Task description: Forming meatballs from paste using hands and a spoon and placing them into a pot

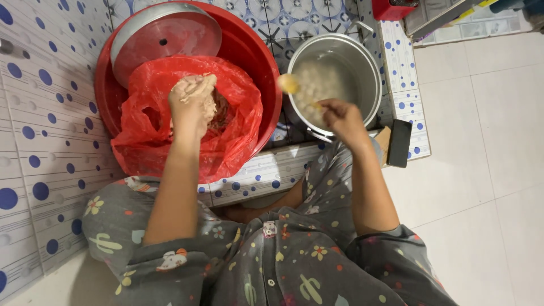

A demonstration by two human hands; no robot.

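My left hand (pixel 191 102) is closed around a lump of pale meat paste (pixel 195 88) and hovers over a red plastic bag (pixel 226 141) that lies inside a big red basin (pixel 258 62). My right hand (pixel 340 118) holds a spoon whose bowl carries a round ball of paste (pixel 288 83) at the rim of a steel pot (pixel 371 62). The pot holds water with several pale balls (pixel 317 85) floating in it.
A round metal lid (pixel 164 34) rests in the back of the basin. Dotted blue-and-white tiles (pixel 34 130) cover the low ledge. A dark flat object (pixel 399 143) lies by the pot. A red box (pixel 391 8) stands at the top, beside the pale tiled floor (pixel 487 141).
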